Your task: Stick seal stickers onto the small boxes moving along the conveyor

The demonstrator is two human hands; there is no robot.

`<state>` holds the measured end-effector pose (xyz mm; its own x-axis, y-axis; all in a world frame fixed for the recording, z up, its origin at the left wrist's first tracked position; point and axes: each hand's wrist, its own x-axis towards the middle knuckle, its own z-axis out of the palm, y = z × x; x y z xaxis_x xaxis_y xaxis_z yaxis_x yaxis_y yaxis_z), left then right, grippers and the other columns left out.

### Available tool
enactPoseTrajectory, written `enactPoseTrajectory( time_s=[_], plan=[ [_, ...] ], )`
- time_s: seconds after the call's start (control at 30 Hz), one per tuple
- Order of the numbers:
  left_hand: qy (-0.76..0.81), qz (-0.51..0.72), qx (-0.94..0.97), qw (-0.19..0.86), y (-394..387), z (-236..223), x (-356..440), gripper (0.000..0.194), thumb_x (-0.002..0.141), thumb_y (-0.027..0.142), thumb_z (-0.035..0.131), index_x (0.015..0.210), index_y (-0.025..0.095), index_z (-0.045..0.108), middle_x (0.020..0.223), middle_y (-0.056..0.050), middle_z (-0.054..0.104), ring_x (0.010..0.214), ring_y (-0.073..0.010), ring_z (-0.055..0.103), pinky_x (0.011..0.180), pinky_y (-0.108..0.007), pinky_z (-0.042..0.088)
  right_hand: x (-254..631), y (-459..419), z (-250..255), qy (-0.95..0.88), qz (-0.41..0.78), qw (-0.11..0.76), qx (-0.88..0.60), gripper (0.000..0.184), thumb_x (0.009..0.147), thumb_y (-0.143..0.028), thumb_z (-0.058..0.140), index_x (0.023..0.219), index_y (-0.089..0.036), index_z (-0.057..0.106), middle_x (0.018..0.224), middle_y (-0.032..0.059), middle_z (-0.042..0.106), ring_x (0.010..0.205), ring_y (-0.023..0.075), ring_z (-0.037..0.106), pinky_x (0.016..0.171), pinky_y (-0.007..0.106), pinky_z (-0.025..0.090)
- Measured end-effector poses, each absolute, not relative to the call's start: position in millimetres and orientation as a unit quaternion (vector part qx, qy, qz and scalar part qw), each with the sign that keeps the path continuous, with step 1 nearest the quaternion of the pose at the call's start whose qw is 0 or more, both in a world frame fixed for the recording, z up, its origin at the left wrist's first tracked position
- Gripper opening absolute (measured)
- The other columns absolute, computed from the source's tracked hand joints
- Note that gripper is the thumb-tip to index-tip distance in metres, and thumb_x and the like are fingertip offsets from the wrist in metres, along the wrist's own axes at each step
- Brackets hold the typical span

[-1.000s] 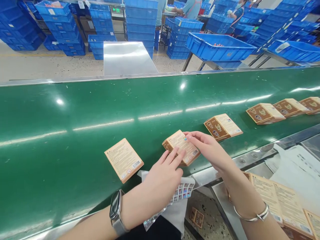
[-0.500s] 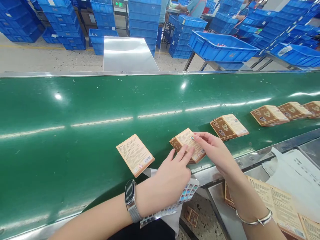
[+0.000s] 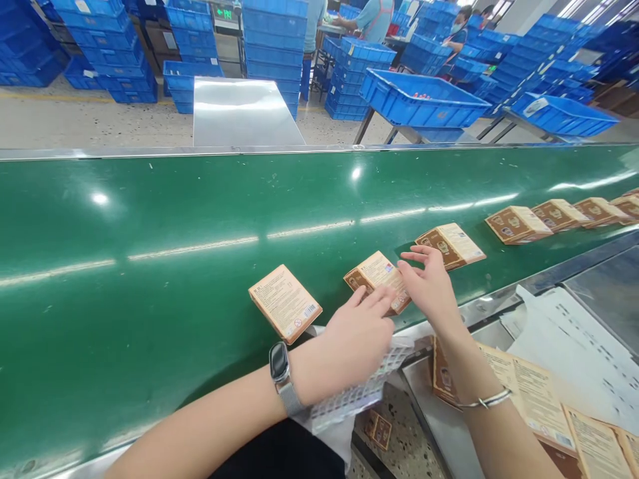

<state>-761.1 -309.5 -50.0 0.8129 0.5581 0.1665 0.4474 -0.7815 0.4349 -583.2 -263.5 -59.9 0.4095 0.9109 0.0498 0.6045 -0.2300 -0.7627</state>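
A brown and beige box (image 3: 375,271) lies near the front edge of the green conveyor belt (image 3: 150,219). The outstretched fingers of my left hand (image 3: 357,339) rest on its near corner. The other fingers of that hand keep a sheet of small stickers (image 3: 349,399) under the palm. My right hand (image 3: 430,287) is at the box's right end, fingers spread, the fingertips just above it. A flat beige box (image 3: 284,303) lies to the left. More boxes (image 3: 452,243) (image 3: 516,223) trail off to the right in a row.
A stack of flat cartons (image 3: 534,396) and white papers (image 3: 574,326) lie on the metal bench at the right. A small box (image 3: 377,429) is on the floor. Beyond the belt are a steel plate (image 3: 244,110), blue crates (image 3: 424,100) and other people (image 3: 374,16).
My right hand has let go of its pinch on the box and spread its fingers. The flat beige box on the left has drifted closer to my left hand.
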Motion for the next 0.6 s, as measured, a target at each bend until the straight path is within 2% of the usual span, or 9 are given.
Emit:
enactPoseTrajectory(
  time_s=[0.07, 0.1, 0.17, 0.27, 0.37, 0.47, 0.53, 0.6],
  plan=[
    [0.273, 0.163, 0.922, 0.222, -316, -39, -766, 0.017, 0.096, 0.02, 0.052, 0.09, 0.011, 0.066, 0.121, -0.017, 0.067, 0.118, -0.0259, 0.062, 0.102, -0.038, 0.046, -583, -272, -41, -0.538, 0.184, 0.347, -0.746, 0.033, 0.079, -0.046, 0.055, 0.101, -0.022, 0.057, 0.107, 0.0119, 0.069, 0.086, 0.0255, 0.069, 0.078, 0.042, 0.054],
    [0.275, 0.151, 0.915, 0.254, -319, -33, -772, 0.019, 0.098, 0.022, 0.048, 0.088, 0.014, 0.063, 0.098, -0.011, 0.073, 0.095, -0.0219, 0.07, 0.087, -0.033, 0.052, -585, -280, -29, -0.57, 0.178, 0.328, -0.732, 0.031, 0.082, -0.048, 0.053, 0.099, -0.023, 0.061, 0.102, 0.0101, 0.071, 0.089, 0.0261, 0.069, 0.078, 0.041, 0.054],
    [0.314, 0.118, 0.887, 0.316, -327, -21, -787, 0.024, 0.101, 0.033, 0.044, 0.094, 0.018, 0.06, 0.073, -0.001, 0.069, 0.063, -0.0173, 0.066, 0.07, -0.03, 0.051, -591, -300, 0, -0.651, 0.197, 0.269, -0.682, 0.031, 0.087, -0.052, 0.051, 0.093, -0.026, 0.067, 0.098, 0.0065, 0.073, 0.089, 0.0245, 0.069, 0.076, 0.037, 0.055],
    [0.347, 0.16, 0.844, 0.377, -333, -13, -813, 0.022, 0.101, 0.038, 0.046, 0.097, 0.022, 0.061, 0.069, 0.002, 0.064, 0.062, -0.0144, 0.061, 0.063, -0.025, 0.044, -605, -329, 33, -0.741, 0.333, 0.15, -0.564, 0.025, 0.084, -0.051, 0.062, 0.089, -0.028, 0.072, 0.09, 0.0022, 0.074, 0.082, 0.0206, 0.07, 0.068, 0.029, 0.057],
    [0.377, 0.156, 0.782, 0.471, -334, -14, -835, 0.022, 0.091, 0.043, 0.064, 0.097, 0.022, 0.063, 0.072, 0.003, 0.063, 0.065, -0.0127, 0.058, 0.056, -0.021, 0.036, -619, -342, 41, -0.75, 0.38, 0.081, -0.535, 0.017, 0.086, -0.041, 0.063, 0.091, -0.028, 0.072, 0.085, -0.0002, 0.074, 0.076, 0.0167, 0.07, 0.062, 0.023, 0.056],
    [0.398, 0.143, 0.734, 0.53, -335, -15, -848, 0.017, 0.084, 0.035, 0.072, 0.089, 0.02, 0.065, 0.073, 0.005, 0.063, 0.063, -0.0098, 0.054, 0.056, -0.02, 0.034, -629, -343, 34, -0.766, 0.373, 0.063, -0.52, 0.016, 0.091, -0.036, 0.057, 0.09, -0.027, 0.07, 0.084, -0.0013, 0.073, 0.073, 0.0145, 0.069, 0.06, 0.022, 0.055],
    [0.409, 0.141, 0.725, 0.536, -337, -13, -853, 0.015, 0.087, 0.03, 0.067, 0.079, 0.018, 0.064, 0.068, 0.005, 0.059, 0.059, -0.0081, 0.05, 0.055, -0.019, 0.032, -632, -341, 27, -0.787, 0.361, 0.064, -0.496, 0.015, 0.092, -0.033, 0.055, 0.09, -0.027, 0.069, 0.083, -0.0021, 0.072, 0.072, 0.0131, 0.068, 0.061, 0.022, 0.054],
    [0.415, 0.141, 0.725, 0.532, -338, -12, -856, 0.022, 0.091, 0.03, 0.063, 0.072, 0.018, 0.063, 0.06, 0.006, 0.053, 0.054, -0.0069, 0.044, 0.052, -0.019, 0.029, -634, -340, 22, -0.807, 0.352, 0.075, -0.468, 0.015, 0.094, -0.029, 0.053, 0.091, -0.027, 0.068, 0.082, -0.0028, 0.072, 0.07, 0.0119, 0.068, 0.062, 0.021, 0.054]
  ],
)
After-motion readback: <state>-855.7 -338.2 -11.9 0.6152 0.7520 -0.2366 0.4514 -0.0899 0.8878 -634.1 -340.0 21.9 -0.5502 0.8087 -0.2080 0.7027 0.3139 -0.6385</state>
